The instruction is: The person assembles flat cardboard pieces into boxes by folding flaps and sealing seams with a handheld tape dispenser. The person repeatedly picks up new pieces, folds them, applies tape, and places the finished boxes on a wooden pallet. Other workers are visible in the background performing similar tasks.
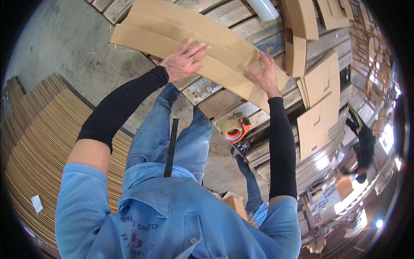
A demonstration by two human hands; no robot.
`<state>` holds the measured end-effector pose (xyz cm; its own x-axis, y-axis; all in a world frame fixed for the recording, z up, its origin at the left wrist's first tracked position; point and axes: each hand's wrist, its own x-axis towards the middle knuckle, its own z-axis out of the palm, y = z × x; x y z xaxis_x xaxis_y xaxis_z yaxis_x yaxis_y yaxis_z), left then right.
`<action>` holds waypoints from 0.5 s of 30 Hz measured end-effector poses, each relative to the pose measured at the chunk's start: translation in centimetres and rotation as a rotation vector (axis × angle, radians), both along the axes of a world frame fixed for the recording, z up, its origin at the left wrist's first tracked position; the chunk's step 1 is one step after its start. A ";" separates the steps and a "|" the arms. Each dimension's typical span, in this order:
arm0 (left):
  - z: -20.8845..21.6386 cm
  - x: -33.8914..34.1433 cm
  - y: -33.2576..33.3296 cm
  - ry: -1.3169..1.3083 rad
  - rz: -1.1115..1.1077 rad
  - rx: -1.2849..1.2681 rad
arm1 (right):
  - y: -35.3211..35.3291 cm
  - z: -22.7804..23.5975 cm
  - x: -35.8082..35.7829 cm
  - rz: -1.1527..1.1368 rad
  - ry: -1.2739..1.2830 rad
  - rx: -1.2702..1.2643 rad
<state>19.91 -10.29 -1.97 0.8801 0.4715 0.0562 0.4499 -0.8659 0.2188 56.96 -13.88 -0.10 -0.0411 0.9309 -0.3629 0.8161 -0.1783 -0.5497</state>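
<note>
A long brown cardboard piece (172,32) with crease lines along its length lies aslant over a slatted wooden surface. My left hand (184,61) rests on its near edge, fingers stretched out and slightly spread. Toward the right end of the cardboard is my right hand (265,77), thumb apart from the raised fingers, touching the top face. Neither hand is closed around anything. Nearer to me, by the edge of the slats, stands an orange tape dispenser (244,126) with a roll of tan tape (232,130).
Stacked flat cardboard (56,142) fills the left side. More cardboard sheets (321,99) lie to the right, with folded cardboard (297,52) behind. A white cylinder (264,9) is at the far edge. One person's jeans leg (248,181) shows nearby; a dark-clothed person (365,146) is farther right.
</note>
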 end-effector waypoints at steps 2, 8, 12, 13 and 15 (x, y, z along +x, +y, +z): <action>-0.2 0.0 -0.2 -0.016 -0.021 0.062 | 2.2 -0.5 -0.9 0.114 -0.190 0.236; -1.4 -1.1 -0.5 -0.081 -0.100 0.248 | 6.5 0.9 -4.4 0.160 -0.445 -0.149; -1.7 -1.4 -0.8 -0.131 -0.106 0.289 | 5.7 3.4 -3.1 0.219 -0.229 -0.118; -2.0 -1.4 -0.9 -0.127 -0.093 0.310 | 4.6 4.1 -3.7 0.198 -0.267 -0.059; -2.4 -1.4 -1.4 -0.089 -0.094 0.269 | 1.7 5.3 -5.4 0.151 -0.343 0.041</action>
<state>18.55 -11.68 -4.32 0.9052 0.3461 0.2466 0.3546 -0.9349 0.0105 51.61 -12.19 5.19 -0.0617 0.9375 -0.3424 0.9695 -0.0252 -0.2437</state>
